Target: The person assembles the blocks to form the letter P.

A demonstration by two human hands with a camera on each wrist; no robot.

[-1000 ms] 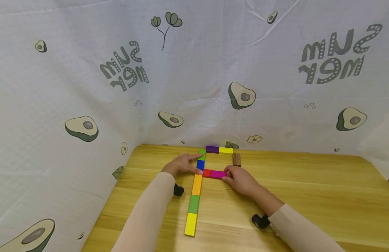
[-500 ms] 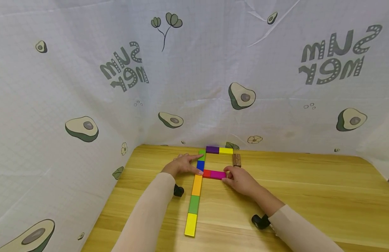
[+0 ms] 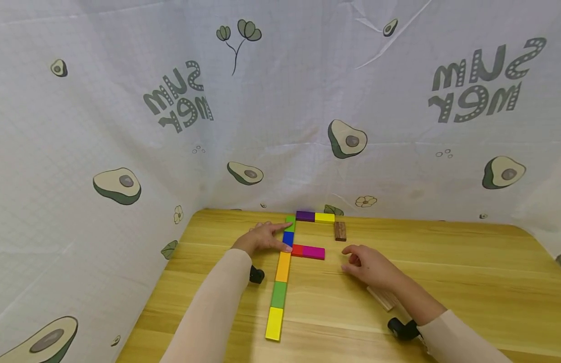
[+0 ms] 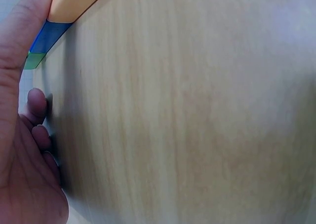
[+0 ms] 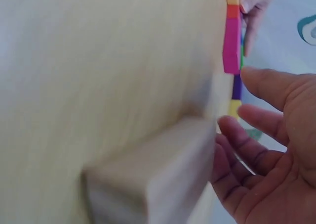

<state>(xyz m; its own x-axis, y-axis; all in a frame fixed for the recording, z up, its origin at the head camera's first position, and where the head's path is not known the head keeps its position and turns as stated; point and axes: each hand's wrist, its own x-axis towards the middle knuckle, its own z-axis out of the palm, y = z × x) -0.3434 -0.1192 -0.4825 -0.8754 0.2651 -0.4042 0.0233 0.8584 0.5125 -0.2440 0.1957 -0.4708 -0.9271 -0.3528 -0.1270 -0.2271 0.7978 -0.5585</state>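
Observation:
My left hand [image 3: 262,237] rests by the upper part of a column of flat blocks, index finger touching the light green block [image 3: 290,228] and thumb at the corner where the blue block [image 3: 287,239], orange block [image 3: 283,267] and red block [image 3: 297,250] meet. A magenta block [image 3: 314,252] lies end to end with the red one. To its right, apart from it, my right hand [image 3: 371,264] hovers with relaxed fingers and holds nothing. Under the right wrist lies a pale wooden block [image 3: 381,298], large and blurred in the right wrist view.
Purple [image 3: 305,216] and yellow blocks [image 3: 325,218] form a top row, with a dark brown block [image 3: 340,231] below its right end. A green block [image 3: 278,295] and another yellow block [image 3: 274,324] continue the column downward. A printed curtain [image 3: 280,101] hangs behind the table.
My right hand has let go of the magenta block and moved right and toward me. The pale wooden block has come into view. My left hand stays in place.

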